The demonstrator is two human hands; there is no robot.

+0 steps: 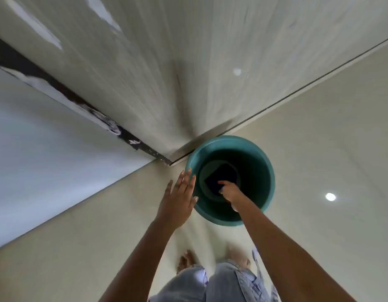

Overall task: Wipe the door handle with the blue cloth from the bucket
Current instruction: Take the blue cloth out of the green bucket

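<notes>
A teal bucket (262,168) stands on the floor at the foot of a pale wooden door (177,62). A dark blue folded cloth (219,176) lies flat at the bucket's bottom. My right hand (230,192) is down inside the bucket, its fingertips touching the near edge of the cloth; whether it grips the cloth is not clear. Spread flat with fingers apart, my left hand (180,197) rests against the outside of the bucket's left rim. The door handle is out of view.
The door's worn dark edge (64,92) runs down to the left of the bucket. Glossy cream floor tiles (319,149) surround it. My bare feet (186,260) and jeans-clad legs (210,284) are directly below the bucket.
</notes>
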